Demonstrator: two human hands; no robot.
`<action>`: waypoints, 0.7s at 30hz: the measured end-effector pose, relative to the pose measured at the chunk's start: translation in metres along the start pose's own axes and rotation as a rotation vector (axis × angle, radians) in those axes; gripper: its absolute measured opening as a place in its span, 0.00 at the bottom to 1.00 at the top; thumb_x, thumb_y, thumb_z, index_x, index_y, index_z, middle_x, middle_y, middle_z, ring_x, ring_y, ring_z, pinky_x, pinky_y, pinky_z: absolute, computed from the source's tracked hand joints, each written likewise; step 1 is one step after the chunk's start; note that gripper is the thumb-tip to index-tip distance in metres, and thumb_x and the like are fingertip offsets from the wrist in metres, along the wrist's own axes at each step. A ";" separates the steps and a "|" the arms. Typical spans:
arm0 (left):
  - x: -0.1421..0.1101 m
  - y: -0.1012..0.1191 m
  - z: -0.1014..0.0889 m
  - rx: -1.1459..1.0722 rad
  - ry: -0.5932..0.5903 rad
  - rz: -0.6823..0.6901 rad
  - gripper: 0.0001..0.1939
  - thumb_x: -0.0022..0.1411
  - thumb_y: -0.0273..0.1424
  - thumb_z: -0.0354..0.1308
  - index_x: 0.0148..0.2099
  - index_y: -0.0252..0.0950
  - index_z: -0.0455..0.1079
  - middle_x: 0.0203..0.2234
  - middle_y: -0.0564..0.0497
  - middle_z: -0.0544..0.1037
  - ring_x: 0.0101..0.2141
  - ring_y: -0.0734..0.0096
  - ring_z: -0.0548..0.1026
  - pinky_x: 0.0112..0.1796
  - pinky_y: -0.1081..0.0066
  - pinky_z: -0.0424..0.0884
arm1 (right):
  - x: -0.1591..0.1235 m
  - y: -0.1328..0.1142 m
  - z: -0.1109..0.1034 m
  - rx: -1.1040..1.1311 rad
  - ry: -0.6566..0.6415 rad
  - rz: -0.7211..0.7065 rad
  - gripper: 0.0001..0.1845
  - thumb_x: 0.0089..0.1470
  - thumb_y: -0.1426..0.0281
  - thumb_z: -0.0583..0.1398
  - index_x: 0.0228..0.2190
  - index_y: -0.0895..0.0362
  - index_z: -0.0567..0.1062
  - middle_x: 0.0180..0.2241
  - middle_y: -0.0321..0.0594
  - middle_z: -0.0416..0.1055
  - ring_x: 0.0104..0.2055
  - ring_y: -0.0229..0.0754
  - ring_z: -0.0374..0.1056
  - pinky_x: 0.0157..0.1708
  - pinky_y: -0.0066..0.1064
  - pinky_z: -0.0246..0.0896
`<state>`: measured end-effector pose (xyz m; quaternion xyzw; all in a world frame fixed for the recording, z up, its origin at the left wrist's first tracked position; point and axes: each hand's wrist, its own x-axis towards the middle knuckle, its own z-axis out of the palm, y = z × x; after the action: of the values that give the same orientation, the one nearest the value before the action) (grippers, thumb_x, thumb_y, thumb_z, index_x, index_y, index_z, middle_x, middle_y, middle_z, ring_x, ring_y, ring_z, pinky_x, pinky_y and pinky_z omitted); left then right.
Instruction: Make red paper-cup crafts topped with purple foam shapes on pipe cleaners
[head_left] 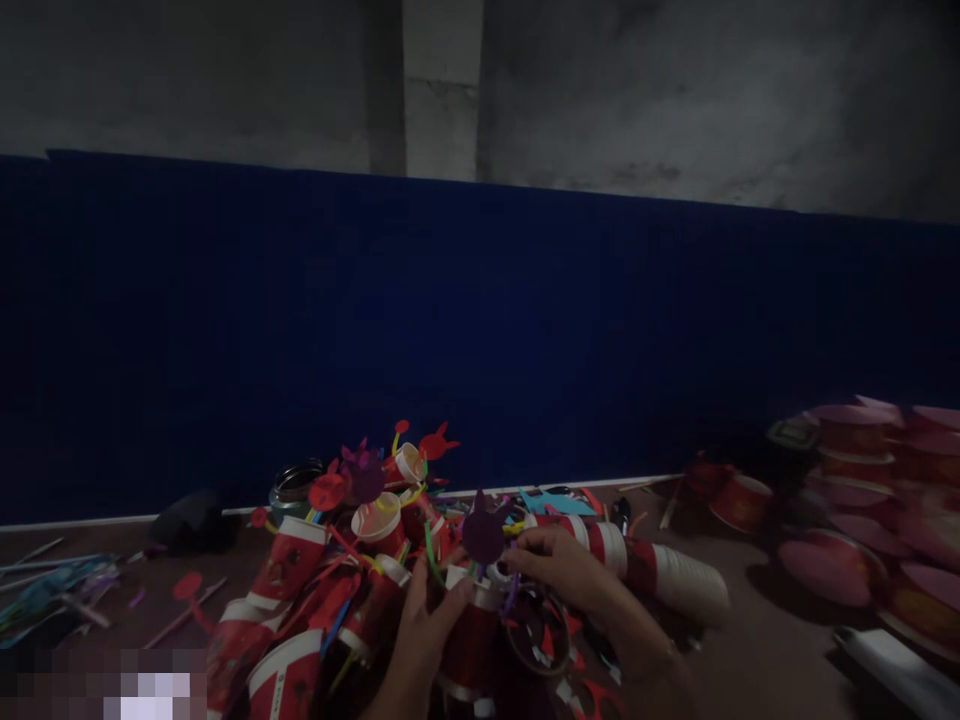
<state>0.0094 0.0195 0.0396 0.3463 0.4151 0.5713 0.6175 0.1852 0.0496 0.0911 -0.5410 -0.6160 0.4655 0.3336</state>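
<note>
My left hand (pixel 429 632) is closed round the side of a red and white paper cup (pixel 471 645) at the lower middle. A dark purple paper cutout (pixel 484 532) with pointed tips stands up from the cup's rim. Beside that rim, my right hand (pixel 559 568) has its thumb and fingers pinched on a purple strip (pixel 511 598) hanging at the cup's right side. A roll of tape (pixel 564 640) lies just below my right hand among red and white paper scraps.
Decorated cups (pixel 289 560) with coloured strips and round cutouts pile up on the left. Stacked cups (pixel 679 580) lie sideways on the right, before a heap of red and pink tubs (pixel 855 440). A glass jar (pixel 296 485) stands near the blue wall panel (pixel 480 330).
</note>
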 end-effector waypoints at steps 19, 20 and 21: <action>-0.003 -0.024 0.037 0.266 -0.137 0.067 0.21 0.50 0.28 0.58 0.48 0.34 0.62 0.32 0.45 0.78 0.32 0.65 0.75 0.32 0.72 0.68 | -0.010 0.004 -0.005 -0.171 -0.190 -0.062 0.11 0.51 0.65 0.56 0.25 0.58 0.74 0.20 0.33 0.68 0.21 0.34 0.62 0.22 0.24 0.54; -0.003 -0.025 0.036 0.275 -0.131 0.049 0.19 0.50 0.28 0.58 0.46 0.33 0.64 0.28 0.47 0.78 0.29 0.66 0.75 0.29 0.72 0.67 | -0.012 0.004 -0.007 -0.183 -0.168 -0.094 0.10 0.52 0.68 0.54 0.28 0.58 0.74 0.22 0.33 0.69 0.23 0.34 0.62 0.23 0.24 0.55; -0.002 -0.025 0.035 0.278 -0.128 0.036 0.17 0.49 0.29 0.59 0.43 0.33 0.65 0.25 0.49 0.77 0.27 0.67 0.74 0.27 0.73 0.67 | -0.014 0.003 -0.009 -0.188 -0.128 -0.116 0.10 0.52 0.70 0.53 0.32 0.57 0.73 0.24 0.33 0.69 0.24 0.35 0.62 0.24 0.25 0.55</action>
<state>0.0517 0.0164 0.0320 0.4717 0.4437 0.4961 0.5784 0.1970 0.0376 0.0923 -0.5023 -0.7074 0.4192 0.2676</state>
